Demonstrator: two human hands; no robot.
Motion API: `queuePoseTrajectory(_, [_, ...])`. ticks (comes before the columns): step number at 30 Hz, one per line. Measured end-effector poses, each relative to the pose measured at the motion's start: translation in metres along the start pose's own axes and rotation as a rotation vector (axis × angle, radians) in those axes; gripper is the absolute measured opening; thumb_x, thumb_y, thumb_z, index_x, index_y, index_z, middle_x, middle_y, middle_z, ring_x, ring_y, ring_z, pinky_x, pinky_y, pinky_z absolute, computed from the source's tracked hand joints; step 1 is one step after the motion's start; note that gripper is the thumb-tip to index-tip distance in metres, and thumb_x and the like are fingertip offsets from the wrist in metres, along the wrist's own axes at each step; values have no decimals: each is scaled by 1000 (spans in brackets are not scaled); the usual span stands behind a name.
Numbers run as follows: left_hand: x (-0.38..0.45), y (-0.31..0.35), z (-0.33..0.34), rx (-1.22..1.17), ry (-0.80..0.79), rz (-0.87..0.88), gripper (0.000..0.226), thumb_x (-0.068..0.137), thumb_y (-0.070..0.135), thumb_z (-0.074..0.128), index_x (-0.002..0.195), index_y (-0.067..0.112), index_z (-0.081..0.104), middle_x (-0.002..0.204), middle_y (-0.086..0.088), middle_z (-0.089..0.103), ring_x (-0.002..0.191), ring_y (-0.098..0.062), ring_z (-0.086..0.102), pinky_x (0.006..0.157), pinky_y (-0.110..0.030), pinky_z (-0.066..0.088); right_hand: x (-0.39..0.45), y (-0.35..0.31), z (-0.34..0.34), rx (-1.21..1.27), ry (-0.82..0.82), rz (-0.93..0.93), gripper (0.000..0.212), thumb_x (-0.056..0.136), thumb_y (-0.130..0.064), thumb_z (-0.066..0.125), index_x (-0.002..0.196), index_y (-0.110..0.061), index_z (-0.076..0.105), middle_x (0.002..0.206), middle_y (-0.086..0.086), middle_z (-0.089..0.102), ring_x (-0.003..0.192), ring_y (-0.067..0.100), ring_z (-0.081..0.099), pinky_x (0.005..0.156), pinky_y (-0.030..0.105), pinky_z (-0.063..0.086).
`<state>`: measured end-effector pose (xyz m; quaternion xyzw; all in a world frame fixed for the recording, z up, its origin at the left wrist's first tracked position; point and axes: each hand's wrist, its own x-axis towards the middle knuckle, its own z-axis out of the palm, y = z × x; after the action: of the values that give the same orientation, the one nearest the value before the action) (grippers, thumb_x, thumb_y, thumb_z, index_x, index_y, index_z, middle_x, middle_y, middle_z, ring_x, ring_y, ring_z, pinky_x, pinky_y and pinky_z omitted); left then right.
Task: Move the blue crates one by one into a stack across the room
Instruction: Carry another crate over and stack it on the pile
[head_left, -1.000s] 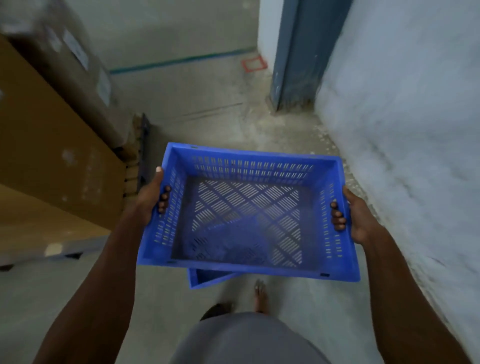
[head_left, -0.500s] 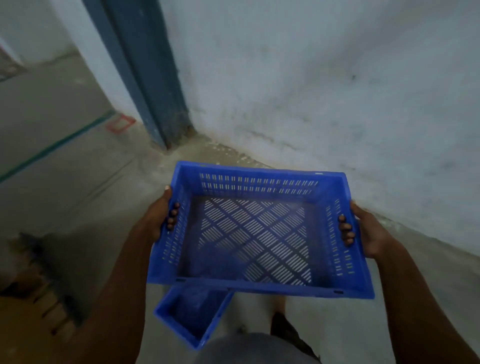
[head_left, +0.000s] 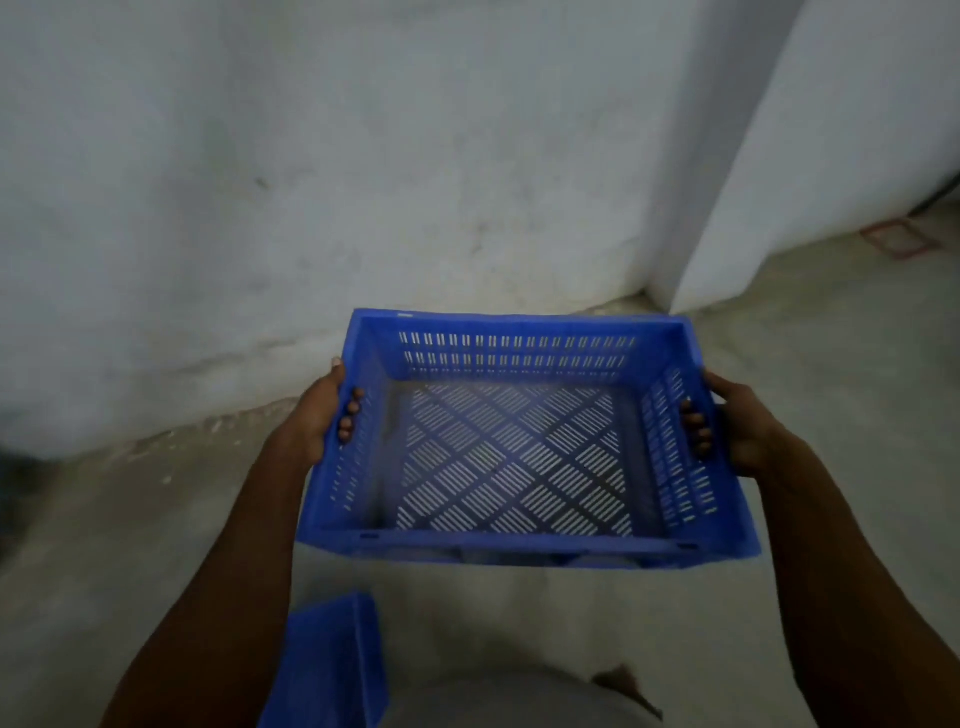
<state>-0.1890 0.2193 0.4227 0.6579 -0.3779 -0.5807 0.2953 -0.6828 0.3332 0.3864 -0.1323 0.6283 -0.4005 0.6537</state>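
Blue crate (head_left: 511, 457), slotted walls and a diamond-patterned slotted bottom, held level in the air in front of the body, above the concrete floor (head_left: 130, 519). Nothing inside. Left hand (head_left: 317, 415) on the crate's left short wall: thumb over the top rim, fingertips (head_left: 349, 422) curled through the handle opening and showing on the inside. Grip closed around that wall. Right hand (head_left: 737, 423) mirrored on the right short wall: thumb along the rim, fingertips (head_left: 695, 426) hooked through the opening to the inside. Grip likewise wrapped around the wall. Both forearms reaching up from the bottom corners of the view.

Second blue crate (head_left: 332, 665) lower down, at the bottom edge left of centre, only one corner showing, cut off by the frame; on the floor or raised, cannot tell. Well apart from the held crate, below it.

Whitewashed wall (head_left: 363, 156) straight ahead, stained near its base, meeting the floor just beyond the crate's far rim. White pillar (head_left: 779, 156) jutting out at right. Red square outline (head_left: 901, 239) marked on the floor past the pillar, far right. Grey clothing (head_left: 498, 701) and one bare foot (head_left: 618, 680) at the bottom edge.
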Motion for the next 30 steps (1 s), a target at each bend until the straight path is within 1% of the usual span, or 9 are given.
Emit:
queuePoseTrajectory(5, [7,44,178,145,-204,65,62,98,71,31,78,16,51,60,2,40,42,-11,30,37,-22,29,-56,10,-150,170,233,-76,55,92,-68,44,74,-16,49,61,-2,39,43,12,31,37,23,28])
queuePoseTrajectory(9, [0,67,324,236,-356,100,62,100,69,31,81,14,53,63,1,41,41,-11,31,37,-21,30,-102,17,-261,220,456,-100,57,94,-68,40,75,-15,49,60,-2,40,44,12,31,37,24,28])
queuePoseTrajectory(13, [-14,85,458,328,-472,130,61,101,67,29,84,14,54,64,0,41,42,-12,32,38,-21,30,-142,24,-356,285,628,-119,56,94,-69,38,76,-17,48,61,-1,41,43,13,33,36,24,31])
queuePoseTrajectory(17, [-30,101,585,443,-592,169,60,102,66,27,86,14,53,63,0,42,44,-13,33,41,-22,30,-173,34,-436,365,747,-125,58,95,-69,33,73,-17,46,58,2,40,42,16,35,36,24,32])
queuePoseTrajectory(20, [-35,111,685,530,-677,172,59,103,64,26,85,15,52,63,0,41,43,-12,31,38,-20,28,-186,37,-492,406,845,-103,62,96,-71,29,72,-16,45,57,3,40,42,17,34,37,25,31])
queuePoseTrajectory(24, [-34,124,815,620,-792,187,64,100,69,23,86,14,53,62,0,42,42,-13,32,37,-20,29,-192,37,-571,488,919,-82,65,95,-74,27,73,-15,45,58,3,40,44,18,35,40,26,31])
queuePoseTrajectory(27, [-43,137,916,682,-870,191,63,100,69,23,86,15,52,62,0,42,40,-12,32,36,-18,27,-200,33,-628,562,971,-91,66,94,-75,27,74,-15,45,56,4,39,39,18,35,37,24,31])
queuePoseTrajectory(30, [-59,153,1016,743,-972,216,62,100,69,24,86,15,51,61,0,41,38,-11,33,36,-18,28,-213,28,-682,630,1028,-119,66,94,-74,27,75,-14,45,57,4,38,39,17,33,36,24,31])
